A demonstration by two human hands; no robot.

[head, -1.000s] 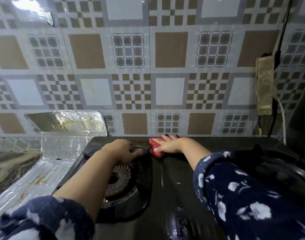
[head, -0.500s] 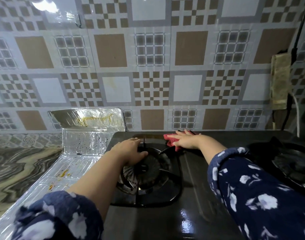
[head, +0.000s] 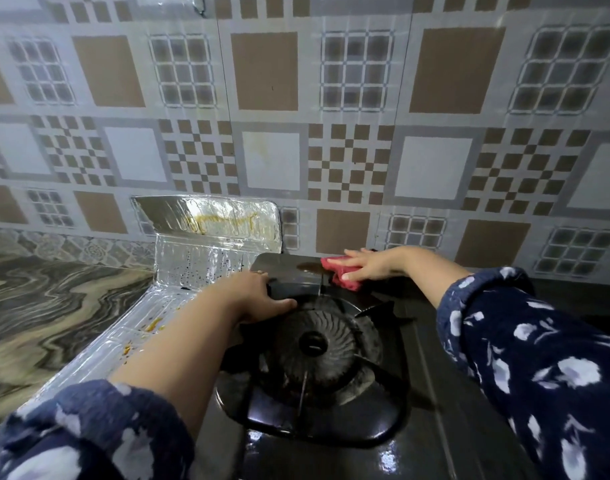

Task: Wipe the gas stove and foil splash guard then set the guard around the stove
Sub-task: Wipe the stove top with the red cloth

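Hands at work on a black gas stove, the right hand pressing a red cloth flat, fingers spread, at the stove's back edge.

The left hand rests with curled fingers on the pan support of the left burner; whether it grips cannot be told. The foil splash guard, spotted with yellow and dark stains, lies along the stove's left side on the marbled bench, its far end turned up against the tiled wall.
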